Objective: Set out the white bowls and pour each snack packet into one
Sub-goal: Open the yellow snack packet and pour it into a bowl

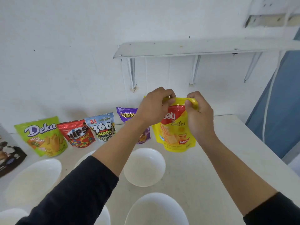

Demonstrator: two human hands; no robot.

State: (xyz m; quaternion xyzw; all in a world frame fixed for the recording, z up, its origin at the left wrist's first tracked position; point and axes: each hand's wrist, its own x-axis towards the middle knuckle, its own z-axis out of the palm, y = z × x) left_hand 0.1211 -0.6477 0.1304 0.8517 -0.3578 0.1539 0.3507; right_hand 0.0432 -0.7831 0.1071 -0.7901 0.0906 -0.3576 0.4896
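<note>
Both hands hold a yellow snack packet [176,133] upright above the table, pinching its top edge. My left hand [154,108] grips the top left corner and my right hand [198,114] grips the top right. Just below and left of the packet stands an empty white bowl [144,167]. Another empty bowl [156,210] sits at the near edge, a third [34,179] lies to the left, and others are partly hidden by my left sleeve. Along the wall stand a green Deka packet [42,136], a red Nips packet [77,133], a 360 Kuaci packet [102,126] and a purple packet [128,115].
A dark packet [9,153] stands at the far left edge. The cream table [227,159] ends on the right beside a blue surface [279,111]. A white wall shelf [178,47] on brackets hangs above the table's back edge.
</note>
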